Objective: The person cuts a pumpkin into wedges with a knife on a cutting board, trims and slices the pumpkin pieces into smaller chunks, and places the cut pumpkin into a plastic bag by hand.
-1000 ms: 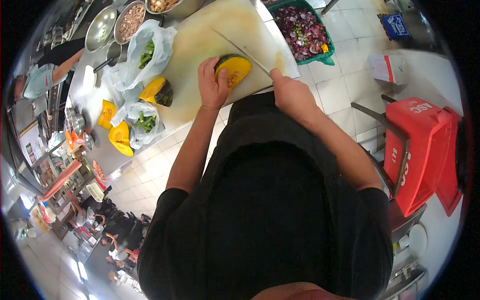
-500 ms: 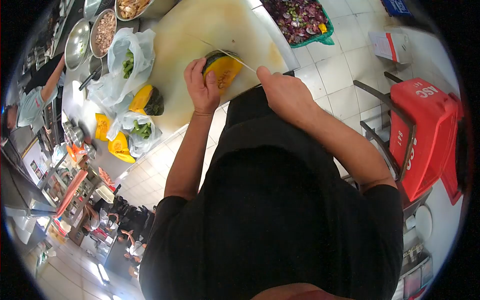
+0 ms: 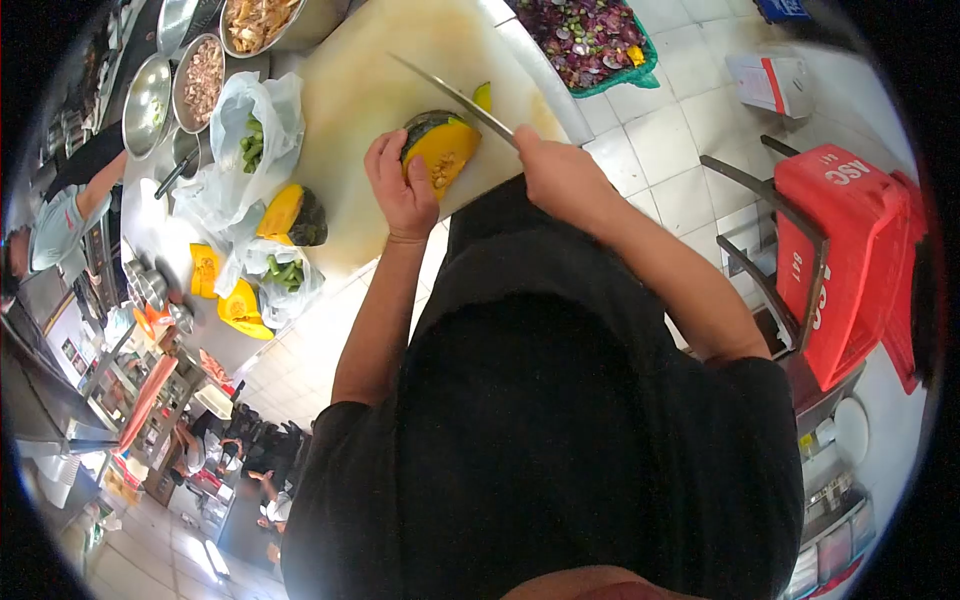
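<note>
A cut piece of pumpkin (image 3: 447,148), with dark green rind and orange flesh with seeds, rests on the cutting board (image 3: 350,90). My left hand (image 3: 402,190) is closed round its left side, thumb against the flesh. In my right hand (image 3: 560,178) is the handle of a long knife (image 3: 450,92), whose blade slants up and left just beyond the pumpkin. A small slice of pumpkin (image 3: 483,97) with green rind lies behind the blade, apart from the larger piece.
Left of the board are more pumpkin pieces (image 3: 292,216) and a plastic bag (image 3: 262,110) of green vegetables. Metal bowls (image 3: 147,105) stand behind. A green-lined crate (image 3: 640,76) of purple scraps is at upper right, a red bin (image 3: 845,270) farther right. Another person (image 3: 62,225) works at left.
The knife has moved off the pumpkin's top edge, and its blade now shows broader. A small slice has come away and lies beyond it. My left hand still holds the larger piece.
</note>
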The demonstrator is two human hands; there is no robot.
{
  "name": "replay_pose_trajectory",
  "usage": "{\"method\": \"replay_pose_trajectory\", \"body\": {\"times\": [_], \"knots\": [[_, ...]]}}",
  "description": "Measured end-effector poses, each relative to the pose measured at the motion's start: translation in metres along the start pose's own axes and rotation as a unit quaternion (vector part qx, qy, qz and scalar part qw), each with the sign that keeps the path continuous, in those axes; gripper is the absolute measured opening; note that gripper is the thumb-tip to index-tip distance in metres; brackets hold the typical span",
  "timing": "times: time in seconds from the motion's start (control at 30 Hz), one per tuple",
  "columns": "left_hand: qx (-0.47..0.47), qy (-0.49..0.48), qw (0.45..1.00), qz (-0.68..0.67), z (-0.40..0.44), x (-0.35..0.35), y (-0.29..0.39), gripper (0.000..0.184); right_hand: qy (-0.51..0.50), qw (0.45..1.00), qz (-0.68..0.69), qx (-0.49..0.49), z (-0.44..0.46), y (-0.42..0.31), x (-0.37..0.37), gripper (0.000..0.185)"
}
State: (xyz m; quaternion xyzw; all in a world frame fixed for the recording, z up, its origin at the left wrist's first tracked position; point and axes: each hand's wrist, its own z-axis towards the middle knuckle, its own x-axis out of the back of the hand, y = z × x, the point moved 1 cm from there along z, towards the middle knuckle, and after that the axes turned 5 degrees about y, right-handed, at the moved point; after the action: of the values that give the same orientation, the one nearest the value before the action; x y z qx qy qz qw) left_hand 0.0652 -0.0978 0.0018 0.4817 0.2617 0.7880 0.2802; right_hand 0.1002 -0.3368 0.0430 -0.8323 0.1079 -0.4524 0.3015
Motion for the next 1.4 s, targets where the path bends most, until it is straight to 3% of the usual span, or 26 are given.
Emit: {"method": "replay_pose_trajectory", "body": {"times": [0.1, 0.2, 0.7, 0.9, 1.2, 1.4], "knots": [[-0.004, 0.003, 1.0, -0.001, -0.001, -0.001, 0.001, 0.034, -0.017, 0.999, 0.016, -0.032, -0.032, -0.007, 0.011, 0.025], [-0.007, -0.006, 1.0, -0.008, -0.002, -0.003, -0.001, 0.033, -0.018, 0.999, 0.01, -0.039, -0.047, -0.009, 0.01, 0.014], [-0.019, 0.004, 1.0, 0.009, 0.001, -0.003, 0.003, 0.032, -0.014, 0.998, 0.037, -0.055, -0.026, 0.0, -0.036, 0.022], [-0.032, -0.018, 0.999, -0.012, 0.001, 0.003, -0.004, 0.032, 0.018, 0.996, 0.05, -0.076, -0.024, 0.003, -0.018, 0.011], [-0.063, -0.063, 0.996, -0.017, 0.009, 0.014, -0.016, 0.032, -0.023, 0.998, -0.041, 0.049, -0.03, -0.013, 0.029, 0.019], [-0.056, -0.049, 0.996, -0.045, 0.007, 0.01, -0.018, 0.031, -0.052, 0.994, -0.067, 0.064, -0.008, 0.002, 0.021, 0.03]]}}
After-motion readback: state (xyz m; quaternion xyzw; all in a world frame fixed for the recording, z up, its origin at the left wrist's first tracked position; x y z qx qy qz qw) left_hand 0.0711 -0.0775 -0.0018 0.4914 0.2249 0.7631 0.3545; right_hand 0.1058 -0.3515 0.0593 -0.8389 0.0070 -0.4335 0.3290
